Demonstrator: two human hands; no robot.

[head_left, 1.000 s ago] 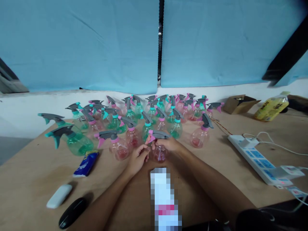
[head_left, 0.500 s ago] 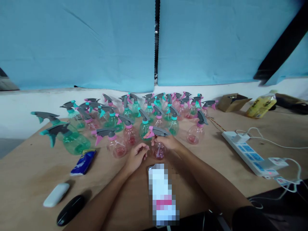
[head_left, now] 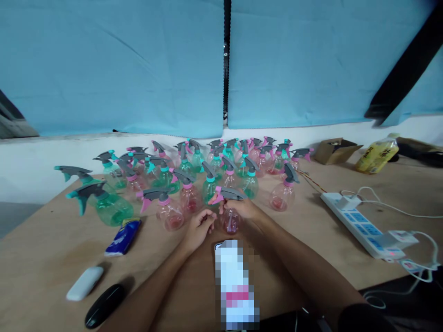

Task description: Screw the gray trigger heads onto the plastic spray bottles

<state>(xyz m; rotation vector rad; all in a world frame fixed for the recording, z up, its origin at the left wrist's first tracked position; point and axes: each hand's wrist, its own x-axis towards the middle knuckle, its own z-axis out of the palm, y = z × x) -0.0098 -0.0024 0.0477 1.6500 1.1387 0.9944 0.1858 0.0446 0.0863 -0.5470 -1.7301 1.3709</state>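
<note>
A small pink spray bottle (head_left: 230, 220) with a grey and pink trigger head stands on the wooden table (head_left: 48, 258) just in front of me. My right hand (head_left: 242, 208) is wrapped round its neck under the trigger head. My left hand (head_left: 198, 229) rests on the table just left of the bottle, fingers curled loosely toward it; whether it touches the bottle I cannot tell. Behind stand several pink and green spray bottles (head_left: 166, 212) in a crowd.
A phone (head_left: 235, 281) lies between my forearms. A blue packet (head_left: 123, 236), a white case (head_left: 85, 283) and a black case (head_left: 104, 305) lie at the left. A power strip (head_left: 360, 225) with cables, a cardboard box (head_left: 335, 150) and a yellow bottle (head_left: 377, 154) are at the right.
My left hand has drawn back slightly from the bottle and curled. My right hand stays on the bottle's neck. The view shifted a little.
</note>
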